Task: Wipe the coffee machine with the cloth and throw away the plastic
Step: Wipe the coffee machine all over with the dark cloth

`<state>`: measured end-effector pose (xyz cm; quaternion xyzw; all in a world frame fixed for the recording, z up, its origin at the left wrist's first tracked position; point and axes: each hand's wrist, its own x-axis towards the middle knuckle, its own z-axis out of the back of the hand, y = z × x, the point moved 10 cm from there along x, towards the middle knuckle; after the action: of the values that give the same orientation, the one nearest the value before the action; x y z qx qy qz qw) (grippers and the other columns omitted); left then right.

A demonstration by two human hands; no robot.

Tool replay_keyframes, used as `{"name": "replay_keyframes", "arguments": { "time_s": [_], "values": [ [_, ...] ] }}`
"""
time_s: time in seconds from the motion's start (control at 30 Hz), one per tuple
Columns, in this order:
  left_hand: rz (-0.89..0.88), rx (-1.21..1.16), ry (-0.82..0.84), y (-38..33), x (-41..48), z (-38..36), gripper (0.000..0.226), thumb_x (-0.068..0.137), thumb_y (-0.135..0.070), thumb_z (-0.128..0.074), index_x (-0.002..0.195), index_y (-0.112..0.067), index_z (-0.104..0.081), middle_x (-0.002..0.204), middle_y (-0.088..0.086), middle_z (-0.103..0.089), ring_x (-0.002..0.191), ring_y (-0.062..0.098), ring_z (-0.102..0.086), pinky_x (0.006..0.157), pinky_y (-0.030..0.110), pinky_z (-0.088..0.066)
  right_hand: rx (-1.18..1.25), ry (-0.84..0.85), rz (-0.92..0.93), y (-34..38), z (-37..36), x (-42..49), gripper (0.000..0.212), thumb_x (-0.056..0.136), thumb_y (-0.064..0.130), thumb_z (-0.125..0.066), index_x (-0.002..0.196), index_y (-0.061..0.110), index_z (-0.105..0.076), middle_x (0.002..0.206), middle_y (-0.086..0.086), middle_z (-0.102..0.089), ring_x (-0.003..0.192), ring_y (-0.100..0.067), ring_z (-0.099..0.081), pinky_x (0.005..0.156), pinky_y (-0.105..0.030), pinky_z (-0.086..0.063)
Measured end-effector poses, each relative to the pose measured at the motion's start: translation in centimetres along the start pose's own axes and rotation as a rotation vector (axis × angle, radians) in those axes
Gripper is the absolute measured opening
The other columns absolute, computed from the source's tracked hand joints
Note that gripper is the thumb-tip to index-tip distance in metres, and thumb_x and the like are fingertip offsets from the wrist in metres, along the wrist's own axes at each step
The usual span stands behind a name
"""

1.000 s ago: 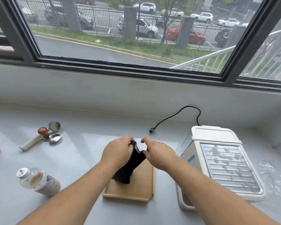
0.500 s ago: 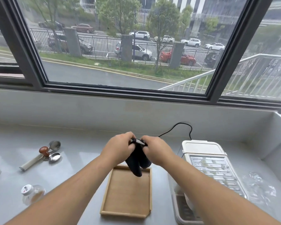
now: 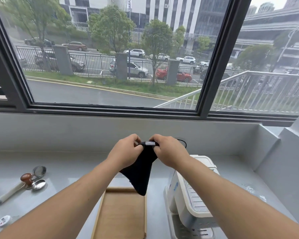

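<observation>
From the head view, both bare arms reach forward over a pale grey, glossy surface (image 3: 62,163) set under a wide dark-framed window (image 3: 212,66). The left hand (image 3: 126,152) and the right hand (image 3: 169,152) meet in mid-air, fingers of each pinched on the top edge of a black cloth (image 3: 140,173), close on either side of its small white label (image 3: 150,143). The cloth hangs down between the wrists to a point, clear of the surface, its tip above the far end of a shallow rectangular wooden tray (image 3: 121,214) that lies flat in the near centre. Just right of the tray stands the white boxy coffee machine (image 3: 192,192), partly hidden by the right forearm, with a slotted drip grille low at its front and a thin black cable (image 3: 184,142) looping up behind the right hand. Further right, crumpled clear plastic (image 3: 250,190) lies on the surface near a raised grey ledge. Over on the left, well apart from the tray, a tamper with a brown wooden knob (image 3: 26,178), a small round metal sieve (image 3: 39,170) and a shiny metal spoon (image 3: 38,184) sit clustered together, beside a cream-coloured handle (image 3: 9,194) pointing down-left. At the lower left edge a white bottle cap (image 3: 4,221) peeks in. Beyond the glass: a wet road, a railing fence, parked cars, trees and tall buildings.
</observation>
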<state>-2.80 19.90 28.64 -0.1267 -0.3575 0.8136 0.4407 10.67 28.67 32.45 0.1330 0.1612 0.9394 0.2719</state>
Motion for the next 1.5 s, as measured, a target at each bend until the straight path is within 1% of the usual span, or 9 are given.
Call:
{"name": "replay_keyframes", "arguments": {
  "time_s": [0.13, 0.43, 0.6, 0.77, 0.97, 1.07, 1.17, 1.33, 1.5],
  "values": [
    [0.009, -0.172, -0.001, -3.6, 0.5, -0.5, 0.01, 0.081, -0.041, -0.057, 0.086, -0.034, -0.062, 0.078, -0.011, -0.073, 0.076, 0.012, -0.068, 0.066, 0.033, -0.055, -0.001, 0.076, 0.029, -0.8, 0.8, -1.0, 0.002, 0.095, 0.034, -0.048, 0.097, 0.034, -0.05, 0.086, 0.005, -0.066, 0.081, -0.029, -0.062, 0.062, -0.037, -0.046],
    [-0.093, -0.306, -0.014, -10.9, 1.0, -2.6, 0.014, 0.074, -0.041, -0.059, 0.088, -0.04, -0.06, 0.08, -0.014, -0.073, 0.07, 0.002, -0.066, 0.067, 0.032, -0.053, 0.006, -0.044, -0.047, -5.3, 6.0, -1.5, 0.017, 0.091, 0.026, -0.056, 0.085, 0.033, -0.043, 0.08, 0.005, -0.059, 0.08, -0.032, -0.061, 0.062, -0.038, -0.044],
    [-0.102, -0.211, 0.08, -11.7, 0.1, -6.3, 0.034, 0.076, -0.063, -0.063, 0.105, -0.047, -0.055, 0.106, -0.025, -0.069, 0.093, -0.01, -0.065, 0.077, 0.025, -0.05, -0.059, -0.146, -0.073, -7.9, 8.9, -2.2, 0.028, 0.088, 0.021, -0.06, 0.114, 0.027, -0.058, 0.097, -0.004, -0.071, 0.088, -0.035, -0.063, 0.065, -0.036, -0.042],
    [-0.087, -0.084, 0.188, -11.3, -1.0, -10.9, 0.068, 0.07, -0.069, -0.062, 0.133, -0.049, -0.046, 0.136, -0.022, -0.06, 0.121, 0.008, -0.061, 0.092, 0.034, -0.051, -0.142, -0.163, -0.08, -10.4, 10.0, -2.9, 0.024, 0.091, 0.018, -0.057, 0.114, 0.025, -0.056, 0.096, -0.006, -0.071, 0.086, -0.037, -0.065, 0.061, -0.037, -0.044],
    [-0.044, -0.073, 0.26, -10.3, -1.8, -15.4, 0.063, 0.069, -0.064, -0.067, 0.127, -0.057, -0.044, 0.104, -0.029, -0.066, 0.077, -0.005, -0.069, 0.067, 0.025, -0.058, -0.207, -0.175, -0.105, -13.9, 10.4, -3.6, 0.034, 0.093, 0.013, -0.049, 0.12, 0.028, -0.063, 0.105, -0.007, -0.066, 0.093, -0.038, -0.064, 0.073, -0.043, -0.055],
    [-0.057, 0.009, 0.25, -9.6, -2.1, -17.7, 0.082, 0.07, -0.072, -0.066, 0.144, -0.045, -0.044, 0.138, -0.018, -0.061, 0.118, 0.005, -0.063, 0.1, 0.037, -0.055, -0.262, -0.222, -0.099, -15.6, 10.5, -3.9, 0.032, 0.095, 0.012, -0.048, 0.119, 0.026, -0.063, 0.103, -0.007, -0.063, 0.09, -0.037, -0.064, 0.071, -0.043, -0.055],
    [-0.106, 0.199, 0.199, -9.2, -2.5, -19.4, 0.096, 0.074, -0.081, -0.057, 0.157, -0.037, -0.037, 0.171, -0.006, -0.026, 0.156, 0.017, -0.027, 0.126, 0.043, -0.029, -0.385, -0.247, -0.08, -16.8, 10.1, -4.0, 0.031, 0.095, 0.01, -0.047, 0.117, 0.026, -0.064, 0.098, -0.004, -0.059, 0.087, -0.033, -0.061, 0.064, -0.036, -0.047],
    [-0.076, 0.194, 0.138, -8.6, -2.4, -21.7, 0.088, 0.089, -0.081, -0.043, 0.162, -0.034, -0.031, 0.175, -0.001, -0.014, 0.16, 0.02, -0.012, 0.129, 0.049, -0.016, -0.506, -0.164, -0.053, -18.3, 7.1, -3.6, 0.032, 0.093, 0.01, -0.047, 0.116, 0.024, -0.064, 0.102, -0.004, -0.06, 0.094, -0.03, -0.056, 0.066, -0.035, -0.039],
    [0.006, 0.094, 0.064, -8.2, -2.2, -23.2, 0.078, 0.096, -0.079, -0.027, 0.161, -0.035, -0.033, 0.175, -0.004, -0.015, 0.161, 0.017, -0.007, 0.13, 0.048, -0.013, -0.241, 0.081, -0.076, -20.4, 1.8, -3.2, 0.042, 0.091, 0.02, -0.053, 0.13, 0.03, -0.064, 0.116, -0.005, -0.059, 0.109, -0.032, -0.059, 0.086, -0.041, -0.053]
  ]
}}
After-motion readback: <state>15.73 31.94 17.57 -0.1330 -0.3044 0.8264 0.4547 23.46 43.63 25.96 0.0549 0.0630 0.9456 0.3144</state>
